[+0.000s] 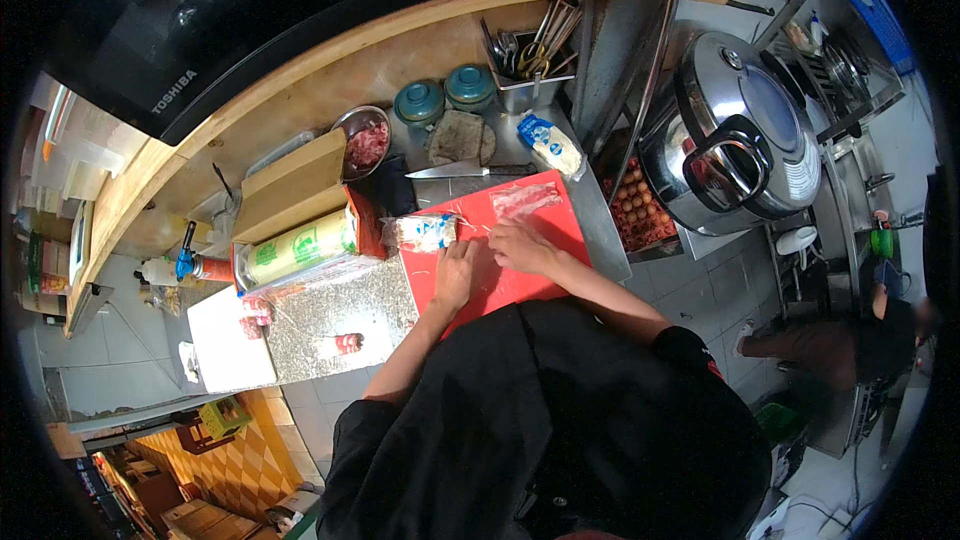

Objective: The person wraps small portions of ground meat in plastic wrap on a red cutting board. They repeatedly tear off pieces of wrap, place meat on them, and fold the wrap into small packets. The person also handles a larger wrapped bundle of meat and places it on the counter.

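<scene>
Both my hands are over a red cutting board (540, 286). My left hand (454, 274) rests beside an opened packet of enoki mushrooms (426, 232) at the board's left edge; whether its fingers hold anything is hidden. My right hand (521, 246) is bent over the middle of the board, near a few thin white mushroom strands; its grip cannot be made out. Thin slices of raw meat (526, 199) lie flat at the board's far right. Behind the board is a knife (469, 172) with a dark handle. A second, fuller enoki packet (553, 145) lies beyond the far right corner.
A steel bowl of meat (367, 139), two lidded teal pots (420, 103) and a steel utensil bin (529, 94) stand behind. An open box with a film roll (304, 247) is at left, beside a blow torch (187, 262). Right are a large steel cooker (727, 135) and another person (840, 345).
</scene>
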A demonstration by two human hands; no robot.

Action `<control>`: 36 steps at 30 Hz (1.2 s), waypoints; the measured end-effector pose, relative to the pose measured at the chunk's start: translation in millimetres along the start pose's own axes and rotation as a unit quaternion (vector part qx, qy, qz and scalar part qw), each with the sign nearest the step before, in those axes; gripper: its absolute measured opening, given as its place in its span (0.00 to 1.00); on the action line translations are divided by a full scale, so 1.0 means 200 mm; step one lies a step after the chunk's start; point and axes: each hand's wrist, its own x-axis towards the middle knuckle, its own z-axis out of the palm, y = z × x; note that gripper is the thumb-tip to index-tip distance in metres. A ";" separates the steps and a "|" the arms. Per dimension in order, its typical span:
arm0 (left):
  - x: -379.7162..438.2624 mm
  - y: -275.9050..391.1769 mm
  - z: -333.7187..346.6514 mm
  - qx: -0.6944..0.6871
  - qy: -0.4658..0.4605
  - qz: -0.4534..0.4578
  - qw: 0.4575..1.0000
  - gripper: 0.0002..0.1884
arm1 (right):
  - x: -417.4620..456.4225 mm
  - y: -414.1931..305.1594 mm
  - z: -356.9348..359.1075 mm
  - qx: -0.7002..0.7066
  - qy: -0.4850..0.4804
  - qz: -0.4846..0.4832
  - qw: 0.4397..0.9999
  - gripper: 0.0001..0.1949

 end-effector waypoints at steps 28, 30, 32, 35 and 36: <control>0.11 0.01 -0.02 0.099 0.031 0.077 0.992 0.14 | 0.04 0.06 -0.03 -0.020 0.033 0.126 0.991 0.08; 0.14 0.00 0.00 0.112 -0.001 0.072 0.991 0.15 | -0.02 0.10 0.00 0.011 0.165 0.103 0.981 0.08; 0.16 -0.02 0.00 0.114 -0.047 0.065 0.990 0.15 | -0.08 0.12 -0.02 0.020 0.219 0.091 0.971 0.08; 0.16 -0.05 0.04 0.142 -0.035 0.071 0.987 0.12 | -0.12 0.07 -0.09 0.013 0.198 0.097 0.975 0.09; 0.17 -0.05 0.04 0.146 -0.030 0.077 0.986 0.10 | -0.12 0.06 -0.09 0.017 0.199 0.100 0.975 0.09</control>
